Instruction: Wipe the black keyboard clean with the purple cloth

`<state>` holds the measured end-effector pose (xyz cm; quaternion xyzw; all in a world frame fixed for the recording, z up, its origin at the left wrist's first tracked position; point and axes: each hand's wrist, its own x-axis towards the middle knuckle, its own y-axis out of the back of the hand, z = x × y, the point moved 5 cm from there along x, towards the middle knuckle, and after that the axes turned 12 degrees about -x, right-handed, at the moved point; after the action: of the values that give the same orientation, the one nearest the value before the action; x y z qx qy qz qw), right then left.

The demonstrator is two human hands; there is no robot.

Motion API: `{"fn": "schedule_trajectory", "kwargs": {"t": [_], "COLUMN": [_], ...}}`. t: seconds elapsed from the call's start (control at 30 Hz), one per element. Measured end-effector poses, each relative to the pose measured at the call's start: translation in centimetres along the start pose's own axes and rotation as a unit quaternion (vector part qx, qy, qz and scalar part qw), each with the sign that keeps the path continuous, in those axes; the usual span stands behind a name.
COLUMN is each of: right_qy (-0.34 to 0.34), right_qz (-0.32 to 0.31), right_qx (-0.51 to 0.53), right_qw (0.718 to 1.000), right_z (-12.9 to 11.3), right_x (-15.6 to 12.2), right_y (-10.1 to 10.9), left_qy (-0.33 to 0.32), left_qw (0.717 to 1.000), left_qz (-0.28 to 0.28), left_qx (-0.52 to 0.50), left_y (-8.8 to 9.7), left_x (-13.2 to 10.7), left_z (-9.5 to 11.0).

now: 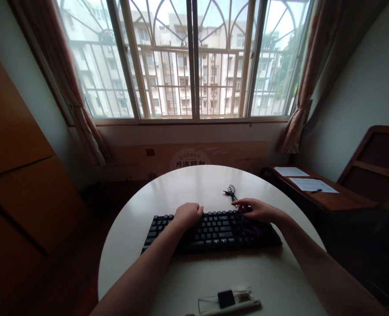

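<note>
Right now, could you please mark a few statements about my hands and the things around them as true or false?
1. The left hand and the right hand both rest on the black keyboard. True.
2. The keyboard sits on a square table. False: it sits on a round white table.
3. A coiled black cable lies on the table beyond the keyboard. True.
4. The papers lie next to the keyboard. False: they lie on the wooden side table to the right.
5. The left hand is spread flat over the keys. False: its fingers are curled into a loose fist.
</note>
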<state>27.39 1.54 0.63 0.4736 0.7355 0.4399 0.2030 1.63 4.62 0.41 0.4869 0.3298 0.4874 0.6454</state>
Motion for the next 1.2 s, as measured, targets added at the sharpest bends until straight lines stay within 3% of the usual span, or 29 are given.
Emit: {"fn": "schedule_trajectory", "kwargs": {"t": [0.23, 0.53, 0.73, 1.03, 1.2], "right_qy": [-0.026, -0.002, -0.024, 0.008, -0.014], "right_qz": [0.012, -0.006, 0.020, -0.018, -0.003], "right_qx": [-0.013, 0.007, -0.010, 0.016, -0.001], "right_qw": [0.999, 1.000, 0.999, 1.000, 1.000], "right_z": [-0.02, 0.16, -0.06, 0.25, 0.19], "right_x": [0.28, 0.07, 0.44, -0.12, 0.18], "right_y": [-0.15, -0.09, -0.24, 0.02, -0.15], "left_qy": [-0.010, -0.006, -0.008, -0.009, -0.005], "left_qw": [1.000, 1.000, 1.000, 1.000, 1.000], "left_qz": [0.004, 0.003, 0.005, 0.004, -0.004], "left_qx": [0.005, 0.008, 0.008, 0.007, 0.002], "left_y": [-0.12, -0.21, -0.19, -0.25, -0.15], "left_x": [0.13, 0.17, 0.20, 0.16, 0.05], "left_z": [-0.10, -0.20, -0.11, -0.22, -0.01]}}
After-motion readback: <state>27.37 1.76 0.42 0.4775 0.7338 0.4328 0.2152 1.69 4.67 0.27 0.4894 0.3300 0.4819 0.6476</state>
